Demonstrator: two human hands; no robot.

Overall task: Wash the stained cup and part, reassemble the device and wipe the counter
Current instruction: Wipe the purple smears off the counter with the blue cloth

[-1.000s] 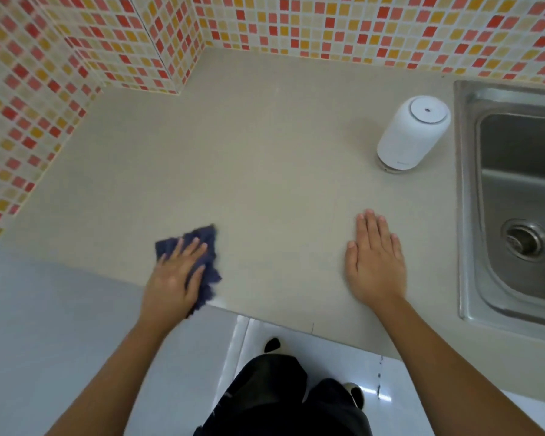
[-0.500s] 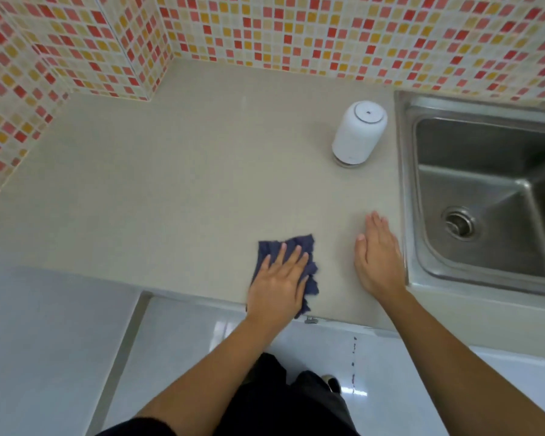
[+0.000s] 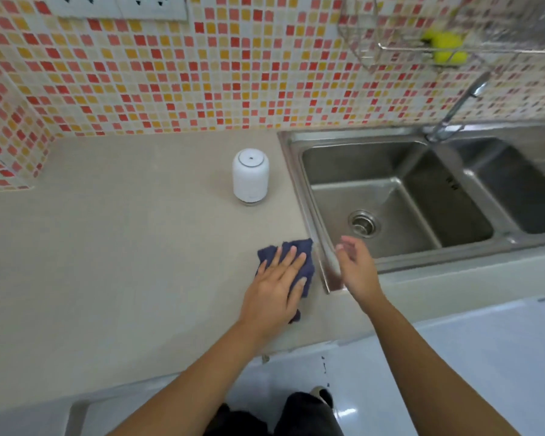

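Head view. The cloth point(image 3: 307, 265), dark blue, lies on the counter point(image 3: 107, 262) with its right edge just beside the left rim of the sink point(image 3: 343, 135) and its near part close to the counter's front edge. The left hand point(image 3: 274, 291) presses flat on the cloth, fingers straight and spread. The right hand point(image 3: 356, 265) hangs above the sink's front-left corner, fingers loosely relaxed, holding nothing; I cannot tell whether it touches the rim. The device point(image 3: 250, 176), a white domed cylinder, stands upright and assembled on the counter, farther back than the cloth, near the sink rim but apart from it. To the left of the cloth and device I see a broad stretch of bare beige counter, running to a corner where the tiles point(image 3: 202, 73) turn. The sink is steel with two basins; the drain point(image 3: 363, 224) sits in the left one, and the faucet point(image 3: 456, 105) rises at the back between them. On the wall above hang a wire rack point(image 3: 362, 55) holding a yellow sponge point(image 3: 444, 47), and at upper left white sockets point(image 3: 120, 6). Below the counter edge lies a pale glossy floor point(image 3: 453, 357).
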